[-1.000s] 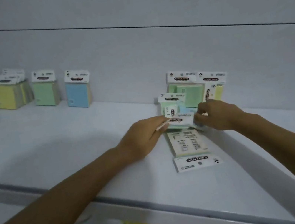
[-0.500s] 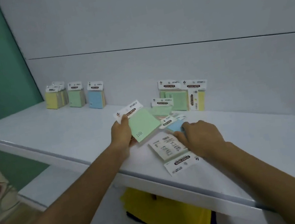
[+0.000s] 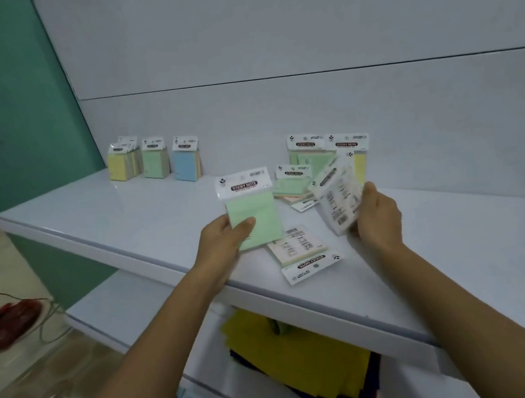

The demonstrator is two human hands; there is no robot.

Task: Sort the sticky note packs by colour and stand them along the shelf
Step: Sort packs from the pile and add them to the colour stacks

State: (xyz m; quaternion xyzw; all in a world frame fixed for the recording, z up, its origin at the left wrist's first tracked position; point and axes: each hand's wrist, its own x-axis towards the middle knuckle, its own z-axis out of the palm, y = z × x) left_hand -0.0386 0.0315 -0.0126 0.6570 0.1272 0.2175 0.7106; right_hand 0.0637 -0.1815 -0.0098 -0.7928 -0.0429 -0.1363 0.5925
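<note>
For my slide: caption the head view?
Left hand holds green pack, right hand another pack, above the shelf.

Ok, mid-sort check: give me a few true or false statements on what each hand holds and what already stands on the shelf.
1. The left hand holds a green pack face up. True.
2. The right hand is empty. False: it holds a pack showing its printed back.
3. Yellow, green and blue packs stand in a row at the far left. True.
4. A pack lies flat between the hands. True.
5. The shelf below the hands holds no loose packs. False: several lie there.
</note>
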